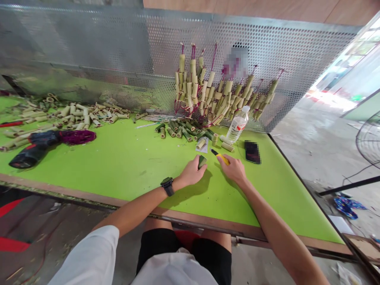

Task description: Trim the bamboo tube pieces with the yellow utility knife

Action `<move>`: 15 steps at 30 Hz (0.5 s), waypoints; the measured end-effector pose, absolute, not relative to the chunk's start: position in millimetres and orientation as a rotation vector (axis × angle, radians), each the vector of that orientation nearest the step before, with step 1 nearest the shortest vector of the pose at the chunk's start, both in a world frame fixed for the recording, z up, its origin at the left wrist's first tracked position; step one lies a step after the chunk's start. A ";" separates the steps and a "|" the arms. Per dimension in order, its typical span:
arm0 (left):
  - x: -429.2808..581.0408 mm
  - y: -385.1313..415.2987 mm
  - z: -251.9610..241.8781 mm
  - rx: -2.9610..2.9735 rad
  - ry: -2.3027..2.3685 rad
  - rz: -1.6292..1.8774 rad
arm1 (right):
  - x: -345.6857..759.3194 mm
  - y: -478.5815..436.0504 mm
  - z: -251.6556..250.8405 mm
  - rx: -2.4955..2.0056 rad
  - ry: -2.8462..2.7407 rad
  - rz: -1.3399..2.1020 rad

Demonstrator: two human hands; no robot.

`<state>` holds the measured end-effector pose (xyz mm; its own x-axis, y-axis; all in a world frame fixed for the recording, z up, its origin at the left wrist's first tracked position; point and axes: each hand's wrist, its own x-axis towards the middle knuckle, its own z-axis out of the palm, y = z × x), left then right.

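Note:
My left hand [191, 172], with a black watch on its wrist, is closed around a short green bamboo piece [202, 161] above the table. My right hand [233, 168] grips a yellow utility knife [223, 159], its dark tip pointing up and left. The knife and the bamboo piece are apart. Just beyond my hands, a pale bamboo piece [201, 144] lies on a small white paper [204, 148]. Several green bamboo pieces [185, 130] are heaped behind it, and a peeled piece [227, 147] lies to the right.
A plastic water bottle [238, 124] and a black phone [252, 152] stand and lie at right. Strung bamboo pieces [208, 93] hang on the perforated metal panel [160, 71]. At left are a power drill [34, 148], purple cord [78, 136] and a pale bamboo pile [86, 113].

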<state>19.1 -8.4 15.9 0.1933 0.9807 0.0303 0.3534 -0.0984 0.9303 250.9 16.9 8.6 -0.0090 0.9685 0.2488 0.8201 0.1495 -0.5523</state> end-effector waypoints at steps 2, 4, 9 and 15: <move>20.3 -10.5 15.6 1.527 1.227 0.861 | 259.0 20.9 9.6 -1.724 -1.779 0.315; 20.2 -9.1 15.6 1.413 1.207 0.820 | 261.7 20.9 10.9 -1.661 -1.781 0.352; 17.4 2.6 18.8 1.198 1.227 0.884 | 243.9 8.8 11.5 -1.461 -1.996 0.529; 19.8 5.5 16.4 1.175 1.198 0.934 | 231.9 2.1 9.4 -1.410 -2.119 0.589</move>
